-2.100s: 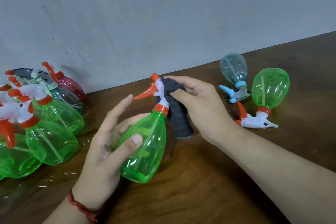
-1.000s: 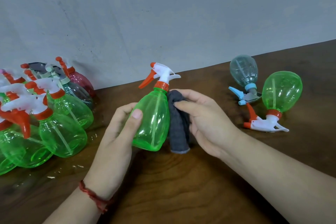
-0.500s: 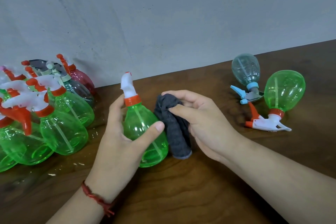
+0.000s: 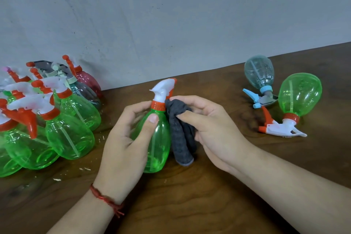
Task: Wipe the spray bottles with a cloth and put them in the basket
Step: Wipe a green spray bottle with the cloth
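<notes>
Even soft light, slight wide-angle edge distortion

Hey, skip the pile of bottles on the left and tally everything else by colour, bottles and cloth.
Green spray bottles: 2, the held one and one lying on the right
Blue-tinted spray bottle: 1
Grey cloth: 1
Total: 4

One cloth (image 4: 180,135), one held bottle (image 4: 159,142), one teal bottle (image 4: 259,76), one loose green bottle (image 4: 300,93); left heap (image 4: 70,135) uncountable
</notes>
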Tool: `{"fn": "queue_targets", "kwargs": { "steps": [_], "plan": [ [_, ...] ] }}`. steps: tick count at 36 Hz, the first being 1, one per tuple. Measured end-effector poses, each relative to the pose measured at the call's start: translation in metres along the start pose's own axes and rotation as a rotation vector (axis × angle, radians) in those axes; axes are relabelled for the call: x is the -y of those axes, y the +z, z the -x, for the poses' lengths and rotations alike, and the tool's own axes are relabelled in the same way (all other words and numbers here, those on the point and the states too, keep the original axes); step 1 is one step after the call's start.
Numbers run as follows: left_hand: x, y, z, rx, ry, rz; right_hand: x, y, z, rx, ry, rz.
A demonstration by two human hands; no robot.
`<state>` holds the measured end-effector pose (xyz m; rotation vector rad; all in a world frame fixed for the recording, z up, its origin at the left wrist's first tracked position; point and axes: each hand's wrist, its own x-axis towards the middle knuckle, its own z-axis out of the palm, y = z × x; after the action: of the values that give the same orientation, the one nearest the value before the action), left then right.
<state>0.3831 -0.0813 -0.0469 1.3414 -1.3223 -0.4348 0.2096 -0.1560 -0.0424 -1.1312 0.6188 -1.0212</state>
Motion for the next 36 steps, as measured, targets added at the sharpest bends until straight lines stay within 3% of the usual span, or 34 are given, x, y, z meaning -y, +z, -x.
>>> {"fn": "queue_targets", "kwargs": {
  "steps": [8,11,15,18,21,31,36],
  "plan": [
    [0.005,-0.008,0.002,0.217,0.102,-0.403,0.001,-0.003,-0.003,-0.066,0.030,-0.014],
    [0.005,-0.007,0.002,0.158,0.094,-0.332,0.004,-0.003,-0.003,-0.058,-0.027,0.026],
    [0.000,-0.011,0.000,0.103,0.044,-0.123,0.021,-0.010,-0.006,-0.223,-0.343,0.216],
    [-0.008,-0.009,0.001,0.119,-0.008,0.014,0.030,-0.023,-0.013,-0.344,-0.572,0.436],
    [-0.010,-0.004,0.006,0.181,-0.024,0.083,0.026,-0.030,-0.019,-0.409,-0.655,0.645],
    [-0.013,0.004,0.012,0.235,0.042,-0.066,0.007,-0.016,-0.014,-0.167,-0.790,0.996],
    [-0.012,0.003,0.012,0.242,0.052,-0.074,0.013,-0.027,-0.018,-0.219,-0.783,1.022]
  ]
}}
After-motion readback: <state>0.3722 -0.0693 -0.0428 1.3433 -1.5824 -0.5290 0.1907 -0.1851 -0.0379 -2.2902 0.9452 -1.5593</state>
